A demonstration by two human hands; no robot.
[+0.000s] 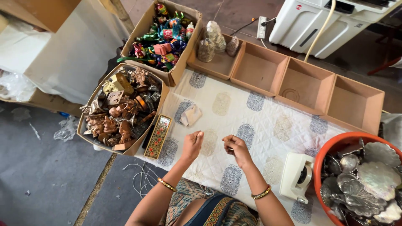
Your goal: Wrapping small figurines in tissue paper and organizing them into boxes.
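Note:
My left hand hovers over the white patterned cloth, fingers curled and pinched together; what it holds is too small to tell. My right hand is a short way to its right, fingers also curled and pinched, perhaps on a thin thread between the two hands. A small folded cloth piece lies just beyond my left hand. A long painted box lies at the cloth's left edge. A white tape dispenser stands to the right of my right hand.
A cardboard box of brown metal figurines sits left; a box of colourful toys behind it. Several open brown trays line the far edge, one with wrapped items. An orange tub of silver leaf-shaped dishes sits right.

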